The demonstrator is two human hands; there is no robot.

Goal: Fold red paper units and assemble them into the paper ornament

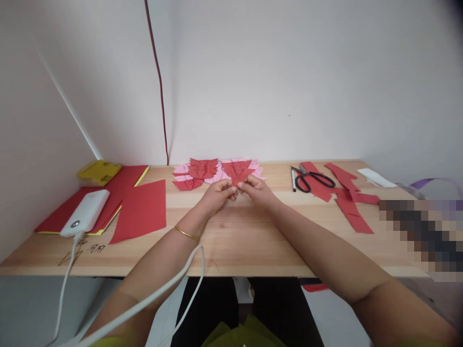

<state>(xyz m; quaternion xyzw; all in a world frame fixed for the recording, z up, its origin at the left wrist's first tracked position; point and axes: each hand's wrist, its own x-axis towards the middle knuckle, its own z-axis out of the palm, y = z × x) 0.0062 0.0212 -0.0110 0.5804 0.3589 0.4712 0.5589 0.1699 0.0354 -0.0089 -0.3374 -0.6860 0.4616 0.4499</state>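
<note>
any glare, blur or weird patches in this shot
Head view: soft, even light on the wall, no harsh glare; head view: a pixelated patch masks part of the right, and the upper right corner darkens; head view: folds in the red paper between left hand and right hand look too soft to read clearly.

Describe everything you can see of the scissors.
The scissors have two large black looped handles, spread apart, and grey, metallic-looking blades. They lie on the table, partly over red paper, handles toward the near side and right, blades toward the wall. A pen lies close on their left; contact is unclear. Nobody holds them.
</note>
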